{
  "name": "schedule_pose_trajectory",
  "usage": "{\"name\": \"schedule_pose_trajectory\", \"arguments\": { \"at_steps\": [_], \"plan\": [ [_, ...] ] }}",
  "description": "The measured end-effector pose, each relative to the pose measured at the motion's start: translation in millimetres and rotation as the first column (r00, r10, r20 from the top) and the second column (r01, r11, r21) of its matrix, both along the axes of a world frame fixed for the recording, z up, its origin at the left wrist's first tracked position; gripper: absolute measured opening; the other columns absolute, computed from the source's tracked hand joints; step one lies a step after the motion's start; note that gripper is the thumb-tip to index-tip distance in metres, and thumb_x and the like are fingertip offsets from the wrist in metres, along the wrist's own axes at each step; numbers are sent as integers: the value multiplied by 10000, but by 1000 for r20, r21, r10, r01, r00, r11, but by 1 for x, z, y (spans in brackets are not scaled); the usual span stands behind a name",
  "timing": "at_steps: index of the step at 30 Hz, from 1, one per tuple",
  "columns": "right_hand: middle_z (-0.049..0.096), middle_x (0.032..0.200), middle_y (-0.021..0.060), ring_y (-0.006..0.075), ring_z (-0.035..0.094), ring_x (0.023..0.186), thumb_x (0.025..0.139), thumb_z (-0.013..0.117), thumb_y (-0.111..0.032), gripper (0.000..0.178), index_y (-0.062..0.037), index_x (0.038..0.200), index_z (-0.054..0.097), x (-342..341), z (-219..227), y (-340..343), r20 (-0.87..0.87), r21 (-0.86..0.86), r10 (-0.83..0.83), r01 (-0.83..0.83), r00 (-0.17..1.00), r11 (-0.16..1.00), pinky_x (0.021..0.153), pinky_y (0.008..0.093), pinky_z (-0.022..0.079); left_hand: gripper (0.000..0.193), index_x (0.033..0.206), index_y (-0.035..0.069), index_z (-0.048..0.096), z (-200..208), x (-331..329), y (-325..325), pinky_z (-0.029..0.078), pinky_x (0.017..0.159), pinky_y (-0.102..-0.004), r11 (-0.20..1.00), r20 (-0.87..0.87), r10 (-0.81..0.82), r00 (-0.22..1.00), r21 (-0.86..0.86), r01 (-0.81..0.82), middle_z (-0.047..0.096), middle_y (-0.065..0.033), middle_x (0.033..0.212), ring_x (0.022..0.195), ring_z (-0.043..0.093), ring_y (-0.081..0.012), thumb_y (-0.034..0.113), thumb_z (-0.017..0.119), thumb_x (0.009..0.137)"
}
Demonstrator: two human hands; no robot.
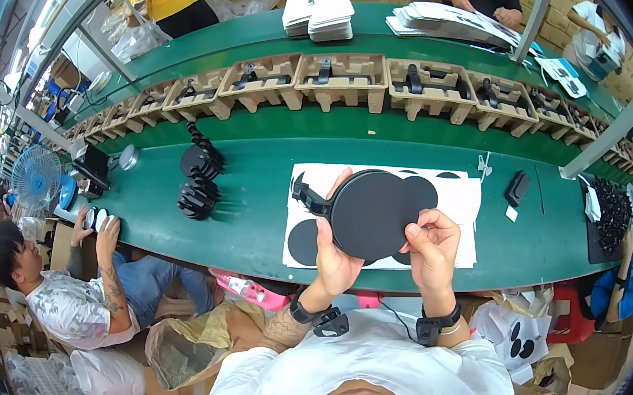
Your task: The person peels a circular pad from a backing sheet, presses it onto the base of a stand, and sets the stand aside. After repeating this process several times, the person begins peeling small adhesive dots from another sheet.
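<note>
My left hand (334, 258) holds up a round black disc-shaped base (370, 218) with a short black bracket arm (311, 199) on its left side. Its flat black face is turned toward me. At the disc's right edge, the thumb and fingers of my right hand (434, 250) are pinched together on the rim; whether they grip a separate thin pad there I cannot tell. Beneath the hands lies a white sheet (467, 215) with round black pads, one (302, 241) near its left edge. Another black circle (421, 196) shows behind the disc, partly hidden by it.
Several black bracketed bases (198, 198) stand stacked on the green table (257, 167) at left. Brown moulded trays (337, 83) line the far side. A black oblong part (517, 188) lies right, before a heap of small black pieces (609, 217). A co-worker (79, 291) sits at left.
</note>
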State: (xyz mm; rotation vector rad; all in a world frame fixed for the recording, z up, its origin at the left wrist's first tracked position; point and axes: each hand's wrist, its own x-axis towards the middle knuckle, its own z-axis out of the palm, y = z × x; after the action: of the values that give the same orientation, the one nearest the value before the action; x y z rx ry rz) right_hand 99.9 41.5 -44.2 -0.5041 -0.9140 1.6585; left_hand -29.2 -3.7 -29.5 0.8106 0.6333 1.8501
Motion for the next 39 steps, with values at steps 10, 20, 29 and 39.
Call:
{"name": "schedule_pose_trajectory", "arguments": {
  "at_steps": [10, 20, 29, 39],
  "plan": [
    [526, 789, 32, 79, 582, 574, 792, 656, 32, 122, 0, 822, 542, -4, 11, -4, 70, 61, -56, 52, 996, 997, 481, 194, 502, 680, 1456, 101, 175, 3, -2, -4, 399, 1009, -377, 999, 40, -32, 999, -6, 33, 388, -119, 1369, 1232, 440, -232, 550, 257, 952],
    [598, 731, 64, 98, 614, 601, 785, 674, 39, 119, -1, 792, 563, -2, 11, -2, 158, 105, -113, 97, 981, 990, 484, 207, 505, 758, 1459, 100, 118, -4, -2, -5, 419, 989, -400, 997, 7, -54, 999, -54, 54, 414, -157, 1315, 1196, 471, -263, 318, 484, 832],
    [667, 645, 108, 155, 630, 530, 689, 800, -79, 261, 29, 863, 637, -3, 21, 23, 680, 462, -410, 80, 608, 883, 517, 222, 499, 788, 1456, 101, 124, -24, -1, -3, 412, 997, -414, 983, -349, 177, 920, 13, -185, 397, -173, 1336, 1204, 461, -295, 357, 506, 817],
    [686, 917, 133, 247, 681, 867, 635, 745, -8, 305, -10, 934, 685, 7, 9, 41, 213, 965, -743, -17, 634, 262, 744, 322, 554, 684, 1478, 209, 91, -11, -1, 13, 388, 1012, -421, 994, 112, 3, 994, -112, 9, 362, -142, 1398, 1271, 400, -317, 438, 380, 902]
  ]
}}
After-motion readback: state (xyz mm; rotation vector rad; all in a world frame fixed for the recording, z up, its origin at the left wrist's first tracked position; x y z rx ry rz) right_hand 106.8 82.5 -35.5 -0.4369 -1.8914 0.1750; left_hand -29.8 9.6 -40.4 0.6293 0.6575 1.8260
